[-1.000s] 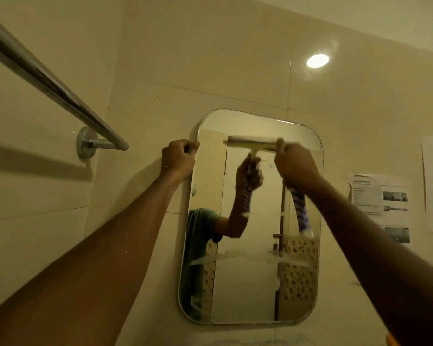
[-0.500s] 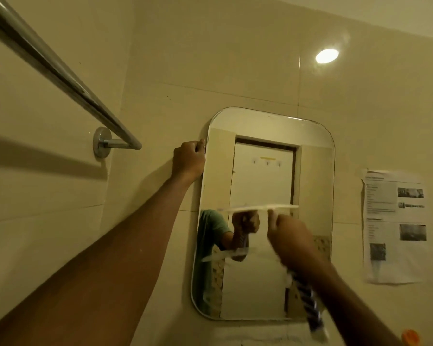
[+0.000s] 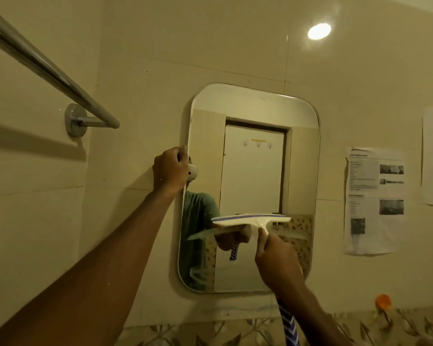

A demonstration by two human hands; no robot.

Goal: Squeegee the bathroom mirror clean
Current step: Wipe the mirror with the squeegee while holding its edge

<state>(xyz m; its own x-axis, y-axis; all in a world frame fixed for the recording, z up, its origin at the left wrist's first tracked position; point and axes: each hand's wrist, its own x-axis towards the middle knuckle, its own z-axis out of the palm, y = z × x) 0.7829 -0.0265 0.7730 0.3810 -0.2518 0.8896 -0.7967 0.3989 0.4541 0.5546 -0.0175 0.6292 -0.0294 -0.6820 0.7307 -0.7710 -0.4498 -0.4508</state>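
A rounded rectangular mirror (image 3: pixel 255 116) hangs on the tiled wall. My left hand (image 3: pixel 170 171) grips its left edge about halfway up. My right hand (image 3: pixel 278 260) holds the handle of a white squeegee (image 3: pixel 250 219) with a blue-and-white striped grip; its blade lies roughly level across the mirror's lower half. The glass reflects a white door, my hand and the squeegee. A faint wet streak shows just under the blade.
A chrome towel rail (image 3: pixel 48 68) runs from the upper left to its wall mount (image 3: pixel 75 120). Printed paper sheets (image 3: pixel 374 201) are stuck to the wall right of the mirror. An orange object (image 3: pixel 383 301) sits at the lower right, above a patterned tile border (image 3: pixel 210 333).
My right hand has pulled the squeegee from the top of the mirror down to its lower half. My left hand has stayed on the mirror's left edge.
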